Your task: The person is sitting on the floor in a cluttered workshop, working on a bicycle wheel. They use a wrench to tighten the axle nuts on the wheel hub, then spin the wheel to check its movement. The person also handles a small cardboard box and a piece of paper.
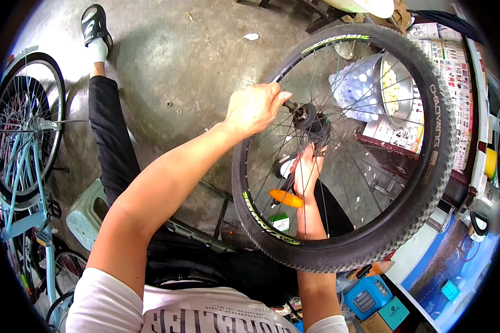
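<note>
A bicycle wheel (436, 188) with a knobby black tyre stands tilted in front of me, right of centre. My left hand (255, 108) is closed around a short dark rod (289, 105) at the near end of the black hub (304, 115). Whether that rod is the axle or a tool, I cannot tell. Behind the spokes, my right hand (305, 169) reaches up to the hub's other end, its fingers closed there and partly hidden. An orange reflector (286, 198) sits on the spokes beside my right wrist.
A light-blue bicycle (16, 183) stands at the far left, near a pale green stool (88, 213). Beyond the wheel are a metal bowl (400, 91) of yellowish pieces and clear plastic bottles (353, 89). A blue case (369, 297) lies lower right.
</note>
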A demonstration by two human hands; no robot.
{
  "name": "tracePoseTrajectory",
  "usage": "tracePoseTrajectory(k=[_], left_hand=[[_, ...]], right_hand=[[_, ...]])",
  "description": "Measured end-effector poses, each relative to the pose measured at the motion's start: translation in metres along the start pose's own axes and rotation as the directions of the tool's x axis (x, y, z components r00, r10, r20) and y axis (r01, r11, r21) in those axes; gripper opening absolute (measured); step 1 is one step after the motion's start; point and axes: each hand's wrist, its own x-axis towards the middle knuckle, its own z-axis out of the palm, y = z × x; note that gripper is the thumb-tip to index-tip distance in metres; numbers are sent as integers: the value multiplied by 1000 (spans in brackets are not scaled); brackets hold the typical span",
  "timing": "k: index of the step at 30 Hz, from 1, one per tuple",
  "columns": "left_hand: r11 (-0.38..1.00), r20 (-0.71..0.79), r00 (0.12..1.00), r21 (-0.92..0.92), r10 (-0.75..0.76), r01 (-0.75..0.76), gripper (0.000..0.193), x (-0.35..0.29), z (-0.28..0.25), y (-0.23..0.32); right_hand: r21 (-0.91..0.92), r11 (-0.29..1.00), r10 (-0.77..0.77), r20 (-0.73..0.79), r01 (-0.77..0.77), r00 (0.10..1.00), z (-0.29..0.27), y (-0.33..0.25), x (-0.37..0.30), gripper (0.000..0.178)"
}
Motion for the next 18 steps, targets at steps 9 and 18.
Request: tracePoseTrajectory(k=[9, 18], left_hand=[[981, -134, 977, -73, 168, -179, 42, 0, 0, -7], [999, -22, 1000, -46, 7, -8, 37, 0, -4, 2]], right_hand=[[-51, 999, 3, -12, -4, 1000, 3, -6, -3, 26], [-16, 1000, 3, -3, -3, 1000, -2, -6, -3, 27]])
